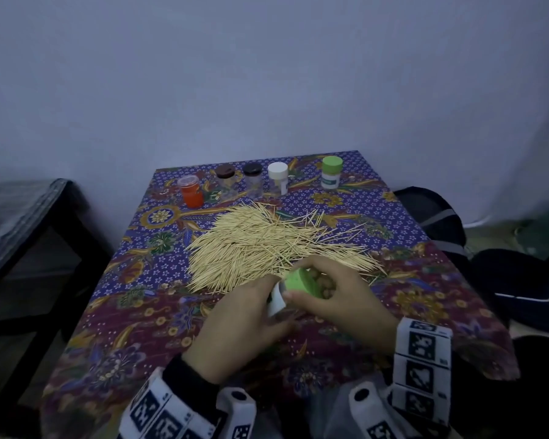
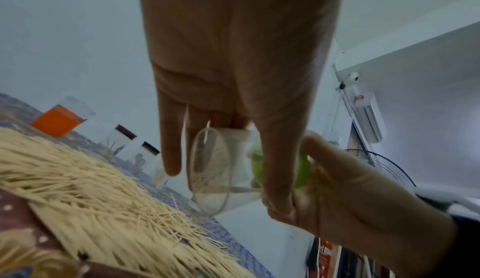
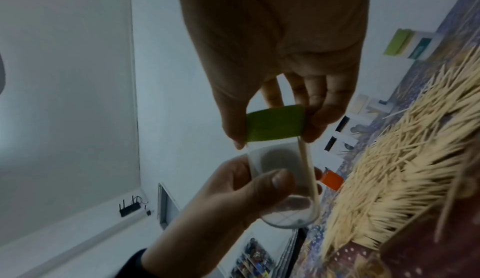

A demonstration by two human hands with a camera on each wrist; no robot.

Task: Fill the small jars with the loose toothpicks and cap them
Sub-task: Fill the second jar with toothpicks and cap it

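Jar (image 3: 283, 181) with toothpicks inside, frame centre: left hand (image 1: 244, 324) grips its body, right hand (image 1: 343, 299) pinches green cap (image 3: 275, 123). Pile (image 1: 267, 245) behind; five capped jars (image 1: 263, 182) upper centre.

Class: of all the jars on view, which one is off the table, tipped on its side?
The clear green-capped jar held between both hands; the other five jars stand upright along the table's far edge.

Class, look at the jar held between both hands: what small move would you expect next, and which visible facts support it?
Probably the right hand twists the green cap while the left hand steadies the clear jar. The cap sits on the jar's mouth, both hands grip it, and whether the cap is tight cannot be told.
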